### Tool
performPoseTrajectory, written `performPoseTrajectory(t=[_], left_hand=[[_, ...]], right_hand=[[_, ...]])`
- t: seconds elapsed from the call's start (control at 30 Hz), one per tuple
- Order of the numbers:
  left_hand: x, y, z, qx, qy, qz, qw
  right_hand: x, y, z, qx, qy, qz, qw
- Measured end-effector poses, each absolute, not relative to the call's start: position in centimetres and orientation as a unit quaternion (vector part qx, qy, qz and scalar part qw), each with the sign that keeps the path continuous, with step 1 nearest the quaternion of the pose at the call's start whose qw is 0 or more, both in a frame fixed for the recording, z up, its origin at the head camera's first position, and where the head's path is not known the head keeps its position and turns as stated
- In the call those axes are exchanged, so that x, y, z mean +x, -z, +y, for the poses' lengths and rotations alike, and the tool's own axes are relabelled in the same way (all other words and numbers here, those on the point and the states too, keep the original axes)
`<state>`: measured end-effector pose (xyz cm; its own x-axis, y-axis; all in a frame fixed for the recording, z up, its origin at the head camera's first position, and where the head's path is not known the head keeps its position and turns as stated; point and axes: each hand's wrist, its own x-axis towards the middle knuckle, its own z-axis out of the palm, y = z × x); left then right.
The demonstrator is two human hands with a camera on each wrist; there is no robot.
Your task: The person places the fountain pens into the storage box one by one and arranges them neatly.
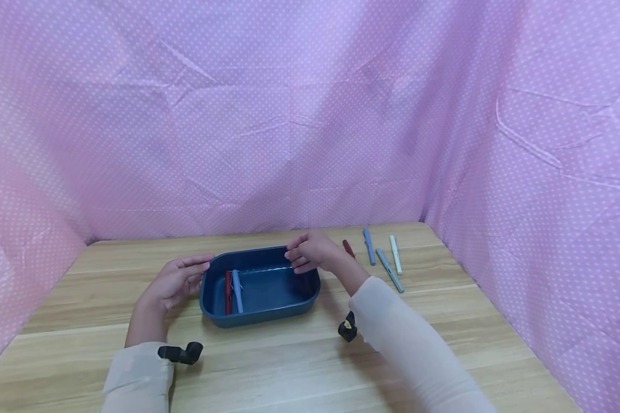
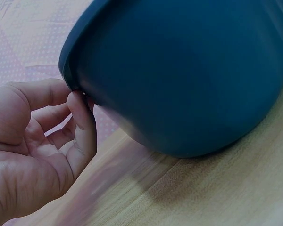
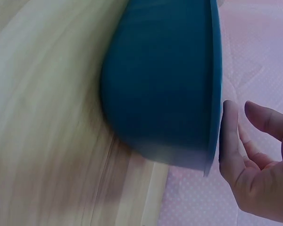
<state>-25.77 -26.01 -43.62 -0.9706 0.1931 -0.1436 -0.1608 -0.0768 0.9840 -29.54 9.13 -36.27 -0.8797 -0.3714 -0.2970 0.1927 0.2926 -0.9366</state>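
A dark blue plastic box, open at the top with rounded corners, sits on the wooden table. Side by side in its left end lie a dark red pen and a light blue pen. At the box's left end my left hand pinches the rim between thumb and fingers, as the left wrist view shows with the box wall filling much of it. Over the right end hovers my right hand, holding nothing, its fingers loosely bent beside the rim.
Right of the box lie a blue pen, a grey-green pen, a pale pen and a dark red pen, partly hidden by my right wrist. Pink dotted cloth hangs behind the table and at both sides.
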Motion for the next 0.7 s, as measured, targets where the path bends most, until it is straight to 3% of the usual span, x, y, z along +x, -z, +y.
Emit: performPoseTrajectory(t=[0.7], left_hand=[[-25.8,43.4,-25.8,0.011,-0.74,0.661,0.125]], right_hand=[[-29.8,36.4,14.9,-0.053,0.582,0.787,0.198]])
